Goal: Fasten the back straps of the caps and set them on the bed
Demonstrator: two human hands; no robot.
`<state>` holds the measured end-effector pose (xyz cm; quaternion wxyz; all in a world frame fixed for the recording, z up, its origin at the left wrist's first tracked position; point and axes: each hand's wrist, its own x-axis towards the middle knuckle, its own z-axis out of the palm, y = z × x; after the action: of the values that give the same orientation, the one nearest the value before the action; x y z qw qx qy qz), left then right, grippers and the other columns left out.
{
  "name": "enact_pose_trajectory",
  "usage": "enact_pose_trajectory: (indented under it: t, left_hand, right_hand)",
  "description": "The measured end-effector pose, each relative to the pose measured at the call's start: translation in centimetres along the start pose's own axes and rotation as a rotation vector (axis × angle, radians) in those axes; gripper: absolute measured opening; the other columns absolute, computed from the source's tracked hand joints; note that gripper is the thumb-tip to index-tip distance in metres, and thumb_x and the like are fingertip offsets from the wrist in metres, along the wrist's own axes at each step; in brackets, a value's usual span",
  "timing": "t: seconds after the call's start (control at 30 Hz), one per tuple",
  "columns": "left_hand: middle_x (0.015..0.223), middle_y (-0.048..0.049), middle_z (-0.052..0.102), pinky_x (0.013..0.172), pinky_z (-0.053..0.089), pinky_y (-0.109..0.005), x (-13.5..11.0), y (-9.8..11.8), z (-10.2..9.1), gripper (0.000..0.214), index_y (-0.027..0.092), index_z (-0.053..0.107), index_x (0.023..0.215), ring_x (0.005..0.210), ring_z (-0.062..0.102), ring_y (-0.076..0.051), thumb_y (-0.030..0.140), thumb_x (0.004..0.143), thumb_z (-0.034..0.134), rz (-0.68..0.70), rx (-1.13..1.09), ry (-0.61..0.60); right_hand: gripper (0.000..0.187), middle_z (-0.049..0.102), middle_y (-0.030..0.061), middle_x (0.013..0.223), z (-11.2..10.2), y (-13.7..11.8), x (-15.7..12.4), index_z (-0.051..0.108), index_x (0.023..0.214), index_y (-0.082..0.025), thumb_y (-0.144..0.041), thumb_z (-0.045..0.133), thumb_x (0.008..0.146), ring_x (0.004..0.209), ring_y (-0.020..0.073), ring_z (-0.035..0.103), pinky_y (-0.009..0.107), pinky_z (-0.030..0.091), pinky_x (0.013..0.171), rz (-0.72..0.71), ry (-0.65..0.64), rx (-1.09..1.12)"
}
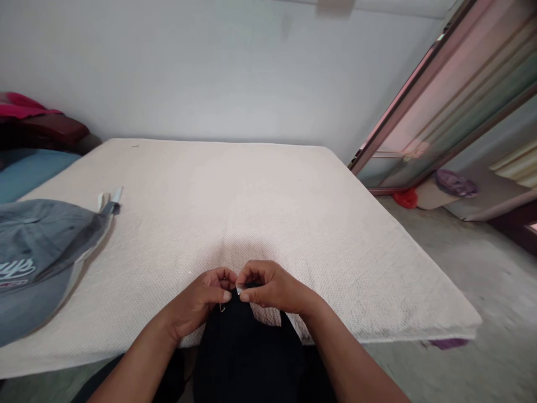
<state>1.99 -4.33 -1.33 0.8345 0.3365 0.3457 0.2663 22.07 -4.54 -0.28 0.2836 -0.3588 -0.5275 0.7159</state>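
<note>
My left hand (205,299) and my right hand (272,288) meet at the near edge of a cream textured mattress (251,207). Both are closed in a pinch on the top edge of a black garment (247,352) that hangs down toward me. A small shiny piece (240,289), maybe a zip pull or clip, shows between the fingertips. I cannot make out exactly what it is.
A grey cap with white lettering (37,257) lies on the mattress at the left, with a small white tag (111,198) beside it. A blue mat and red cloth (25,106) sit far left. A leaning framed panel (444,106) and bare concrete floor (482,302) are on the right.
</note>
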Motion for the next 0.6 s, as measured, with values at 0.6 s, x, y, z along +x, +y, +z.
enact_pose_trajectory:
  t: [0.6]
  left_hand:
    - [0.075, -0.0034, 0.064, 0.062, 0.043, -0.026, 0.4, -0.3, 0.7, 0.023, 0.016, 0.057, 0.086, 0.064, 0.06, -0.013, 0.021, 0.07, 0.073, -0.059, 0.027, 0.144]
  right_hand:
    - [0.034, 0.055, -0.0043, 0.07, -1.0, 0.6, -0.2, 0.056, 0.105, -0.019, -0.015, 0.065, 0.073, 0.054, 0.006, 0.049, 0.02, 0.039, 0.052, 0.054, -0.122, 0.045]
